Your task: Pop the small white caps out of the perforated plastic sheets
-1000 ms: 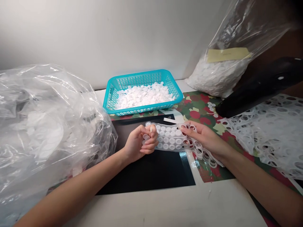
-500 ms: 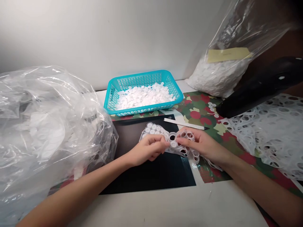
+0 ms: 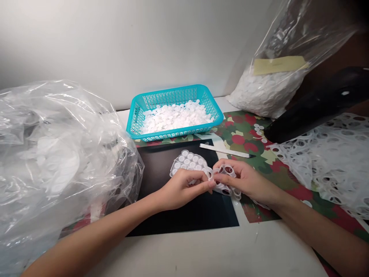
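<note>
Between my hands is a translucent plastic sheet of round discs (image 3: 190,161). Discs fill its left part, while the part by my right hand is a frame of open rings. My left hand (image 3: 188,188) pinches the sheet near its middle, thumb and index finger together; whether a loose disc is between them is hidden. My right hand (image 3: 242,177) is closed on the ring part, its fingertips close to those of the left. Beneath lies a black mat (image 3: 155,161). Beyond the hands stands a turquoise basket (image 3: 173,134) holding many small white discs (image 3: 175,117).
A large clear bag (image 3: 63,154) of white pieces fills the left side. At back right stands a bag of discs (image 3: 262,92) with a yellow label. A black arm-like object (image 3: 311,105) reaches over piled ring sheets (image 3: 340,161). A white pen-like stick (image 3: 225,150) lies near the mat's edge.
My left hand has shifted slightly right, its thumb and fingertips now meeting at the sheet beside my right hand. The sheet has tilted and moved a little; my right hand keeps its hold.
</note>
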`<state>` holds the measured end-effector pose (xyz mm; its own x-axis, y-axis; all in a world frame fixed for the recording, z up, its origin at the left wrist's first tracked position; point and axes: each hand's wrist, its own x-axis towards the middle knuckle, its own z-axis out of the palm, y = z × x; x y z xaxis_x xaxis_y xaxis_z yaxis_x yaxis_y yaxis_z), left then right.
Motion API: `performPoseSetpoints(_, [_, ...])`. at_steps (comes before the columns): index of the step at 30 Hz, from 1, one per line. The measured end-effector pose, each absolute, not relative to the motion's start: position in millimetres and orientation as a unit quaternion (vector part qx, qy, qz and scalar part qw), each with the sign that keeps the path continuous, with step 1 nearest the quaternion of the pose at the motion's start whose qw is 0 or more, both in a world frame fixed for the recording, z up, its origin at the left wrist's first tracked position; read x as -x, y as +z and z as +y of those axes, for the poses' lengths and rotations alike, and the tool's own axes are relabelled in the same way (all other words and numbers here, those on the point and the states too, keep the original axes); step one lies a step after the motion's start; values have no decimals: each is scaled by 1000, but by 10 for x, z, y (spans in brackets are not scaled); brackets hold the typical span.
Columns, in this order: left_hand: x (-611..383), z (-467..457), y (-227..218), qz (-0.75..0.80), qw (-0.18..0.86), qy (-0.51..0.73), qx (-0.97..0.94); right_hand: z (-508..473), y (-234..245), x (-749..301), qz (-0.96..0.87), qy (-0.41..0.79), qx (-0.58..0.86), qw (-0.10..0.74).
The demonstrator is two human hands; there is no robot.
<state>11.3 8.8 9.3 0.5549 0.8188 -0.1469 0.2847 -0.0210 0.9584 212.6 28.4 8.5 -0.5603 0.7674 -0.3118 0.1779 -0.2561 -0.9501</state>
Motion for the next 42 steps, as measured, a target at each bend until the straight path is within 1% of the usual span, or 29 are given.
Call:
performPoseSetpoints(3, [-98, 107, 83, 413, 624, 249, -615, 295, 54, -2130, -546, 688, 415, 237])
performPoseSetpoints(6, [-64, 151, 35, 411, 733, 288, -459, 326, 9, -2151, -516, 694, 427, 265])
performPoseSetpoints(8, [-19, 200, 11, 377, 792, 340, -339, 360, -10, -2168, -508, 683, 449, 272])
performPoseSetpoints(11, [62, 279, 17, 308, 836, 413, -189, 411, -2, -2190, -501, 669, 475, 276])
performPoseSetpoints(14, [108, 316, 51, 269, 857, 424, -115, 436, 35, -2199, -499, 684, 458, 269])
performPoseSetpoints(20, [59, 292, 80, 267, 858, 417, -139, 475, 65, -2268, -537, 678, 447, 229])
performPoseSetpoints(27, [54, 284, 99, 260, 862, 389, -196, 543, 134, -2406, -680, 586, 421, 127])
performPoseSetpoints(33, [35, 288, 85, 304, 853, 366, -213, 534, 171, -2414, -700, 573, 408, 122])
performPoseSetpoints(38, [2, 277, 69, 335, 828, 368, -257, 546, 165, -2455, -703, 573, 410, 99])
performPoseSetpoints(42, [-30, 233, 46, 352, 808, 348, -321, 550, 140, -2460, -691, 583, 408, 123])
